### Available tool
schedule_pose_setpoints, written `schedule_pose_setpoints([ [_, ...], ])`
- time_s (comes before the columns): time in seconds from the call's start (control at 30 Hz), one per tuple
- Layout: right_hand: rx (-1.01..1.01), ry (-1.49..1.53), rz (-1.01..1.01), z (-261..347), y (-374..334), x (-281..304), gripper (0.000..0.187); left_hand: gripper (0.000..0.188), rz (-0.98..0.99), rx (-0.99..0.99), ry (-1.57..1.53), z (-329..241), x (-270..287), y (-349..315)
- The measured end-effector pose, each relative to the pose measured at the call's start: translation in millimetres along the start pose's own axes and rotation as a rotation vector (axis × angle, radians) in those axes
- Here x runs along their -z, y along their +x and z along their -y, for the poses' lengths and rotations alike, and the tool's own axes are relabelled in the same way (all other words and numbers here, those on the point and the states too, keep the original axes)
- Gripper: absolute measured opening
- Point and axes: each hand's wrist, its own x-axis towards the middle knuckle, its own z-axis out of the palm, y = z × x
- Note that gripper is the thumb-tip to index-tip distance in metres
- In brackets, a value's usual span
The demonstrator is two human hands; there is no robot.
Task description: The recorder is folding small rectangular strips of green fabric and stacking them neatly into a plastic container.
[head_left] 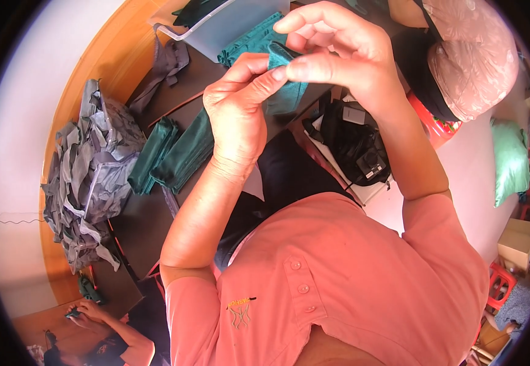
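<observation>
A small piece of sheer teal fabric [288,100] is raised in front of me, between my two hands. My left hand [239,100] is closed on its left side, with the thumb pressed over the cloth and the fingers curled behind. From the right, my right hand [347,52] has its thumb tip on the same cloth, close to the left thumb. Its index finger is lifted away, and part of its grip is hidden. Beyond the hands lies a stack of folded teal fabric [253,39]. Two dark green folded bundles [182,155] lie left of my left forearm.
A large heap of grey fabric pieces [97,165] stands at the left. A translucent plastic bin [207,30] sits at the far side. A black bag [353,146] lies beyond my lap. Another person's hands [85,314] show at lower left; a patterned sleeve [472,61] is at upper right.
</observation>
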Motion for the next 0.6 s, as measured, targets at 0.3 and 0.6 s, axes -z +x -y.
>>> schedule_pose_setpoints([
  [0.3,0.076,-0.079,0.014,11,-3,-11,0.025,0.016,0.005,-0.169,0.199,-4,-4,-19],
  [0.6,-0.207,-0.107,-0.073,8,23,10,0.007,0.026,0.057,0.339,0.093,-12,2,-22],
])
